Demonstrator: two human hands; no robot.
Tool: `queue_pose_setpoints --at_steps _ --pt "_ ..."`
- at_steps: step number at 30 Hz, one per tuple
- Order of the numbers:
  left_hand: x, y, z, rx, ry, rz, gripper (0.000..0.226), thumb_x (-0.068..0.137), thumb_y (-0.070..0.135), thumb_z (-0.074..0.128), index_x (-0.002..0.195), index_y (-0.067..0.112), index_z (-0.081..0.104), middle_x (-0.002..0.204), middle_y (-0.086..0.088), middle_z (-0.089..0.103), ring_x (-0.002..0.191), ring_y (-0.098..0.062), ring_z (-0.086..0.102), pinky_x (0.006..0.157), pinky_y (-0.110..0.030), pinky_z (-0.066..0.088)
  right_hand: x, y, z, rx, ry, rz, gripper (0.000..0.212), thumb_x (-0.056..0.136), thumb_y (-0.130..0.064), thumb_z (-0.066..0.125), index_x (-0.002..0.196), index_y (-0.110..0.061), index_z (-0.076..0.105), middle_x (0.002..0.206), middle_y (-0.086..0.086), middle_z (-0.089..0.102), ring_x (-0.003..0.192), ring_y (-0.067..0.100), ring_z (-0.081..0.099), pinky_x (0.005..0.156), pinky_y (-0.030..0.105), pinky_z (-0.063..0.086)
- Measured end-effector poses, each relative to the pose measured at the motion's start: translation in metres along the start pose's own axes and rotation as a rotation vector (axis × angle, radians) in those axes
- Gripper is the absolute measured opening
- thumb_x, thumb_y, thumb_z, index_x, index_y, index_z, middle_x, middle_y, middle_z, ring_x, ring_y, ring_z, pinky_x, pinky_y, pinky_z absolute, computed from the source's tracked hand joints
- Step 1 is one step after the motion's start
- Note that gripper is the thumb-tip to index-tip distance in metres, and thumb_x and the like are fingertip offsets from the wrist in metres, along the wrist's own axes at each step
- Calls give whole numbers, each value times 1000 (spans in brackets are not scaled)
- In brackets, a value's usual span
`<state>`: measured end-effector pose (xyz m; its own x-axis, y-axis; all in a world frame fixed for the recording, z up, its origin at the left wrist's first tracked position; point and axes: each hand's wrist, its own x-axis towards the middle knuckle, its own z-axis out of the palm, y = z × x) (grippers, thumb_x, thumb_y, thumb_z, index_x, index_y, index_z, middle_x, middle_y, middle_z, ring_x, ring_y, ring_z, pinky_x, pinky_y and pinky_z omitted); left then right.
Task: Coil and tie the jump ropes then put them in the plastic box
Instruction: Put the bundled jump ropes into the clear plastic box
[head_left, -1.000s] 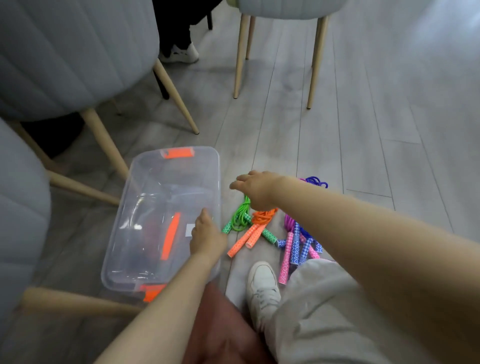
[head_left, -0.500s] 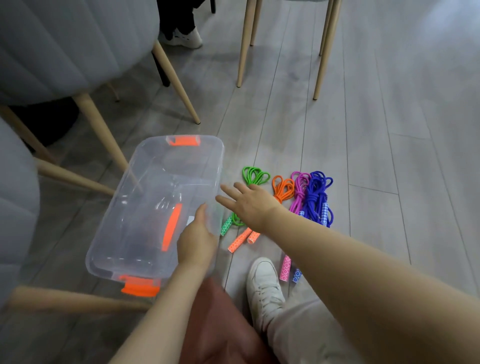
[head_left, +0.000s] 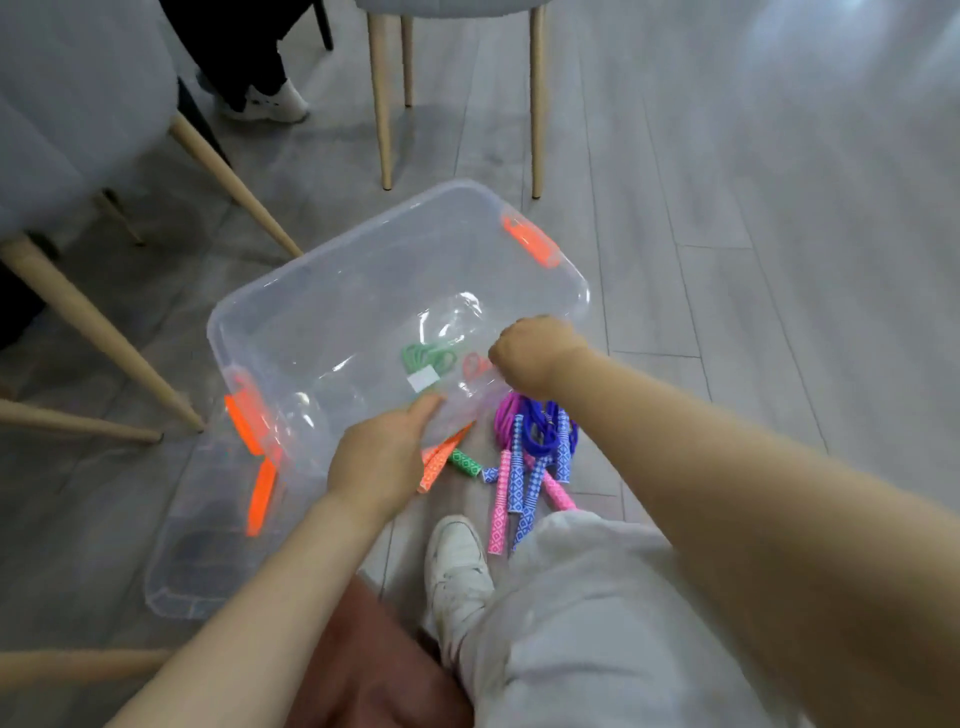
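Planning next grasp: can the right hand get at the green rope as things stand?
Probably not directly. The right hand grips the rim of the plastic box, which is held over the green rope; only its handle shows clear.

We have one head-worn view, looking forward and steeply down at the floor (head_left: 727, 208). Our forearms enter from six o'clock, close to the lens; chair legs (head_left: 382, 104) stand farther off toward twelve.

Clear plastic box (head_left: 332, 312) above coiled jump ropes (head_left: 524, 457)
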<state>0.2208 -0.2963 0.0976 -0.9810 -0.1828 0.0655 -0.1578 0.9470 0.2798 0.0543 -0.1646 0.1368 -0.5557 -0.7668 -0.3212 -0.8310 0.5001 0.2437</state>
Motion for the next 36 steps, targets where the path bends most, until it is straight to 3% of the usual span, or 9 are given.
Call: queue_pose_setpoints --at_steps 4,8,12,17,24,36 --pt "31 56 16 -13 -72 208 61 82 10 55 132 40 39 107 -8 70 83 -40 67 62 -39 49 -63 52 34 52 -51 124 27 92 -12 52 116 -12 61 117 8 65 110 31 62 83 34 47" --pt "54 109 43 233 -94 428 83 50 -4 75 123 25 48 84 1 73 58 -32 66 42 -30 42 -128 88 79 133 -79 243 23 91 -9 48 109 -11 63 111 11 66 102 33 63 70 32 37" --pt "73 153 81 201 -249 527 62 70 -11 55 122 21 45 95 -5 70 81 -32 69 53 -34 40 -176 109 125 198 -120 362 23 89 -8 48 106 -15 62 107 8 66 98 32 64 70 31 36" --pt "87 209 110 376 -326 634 54 78 -5 51 125 22 44 98 -2 64 91 -29 66 58 -32 35 -221 126 174 258 -174 512 28 88 -9 47 110 -19 61 107 4 64 98 29 63 68 30 36" --pt "86 256 152 384 -383 723 64 80 -5 47 136 24 36 101 -1 61 90 -28 64 57 -31 30 -259 130 225 282 -220 617 28 87 -6 50 108 -20 62 105 3 65 95 28 65 68 28 38" --pt "73 265 188 343 -460 720 48 80 -6 46 119 21 44 101 0 61 86 -29 64 55 -32 31 -277 119 274 377 -240 684 24 90 -4 48 107 -18 58 105 3 64 96 28 64 66 29 35"
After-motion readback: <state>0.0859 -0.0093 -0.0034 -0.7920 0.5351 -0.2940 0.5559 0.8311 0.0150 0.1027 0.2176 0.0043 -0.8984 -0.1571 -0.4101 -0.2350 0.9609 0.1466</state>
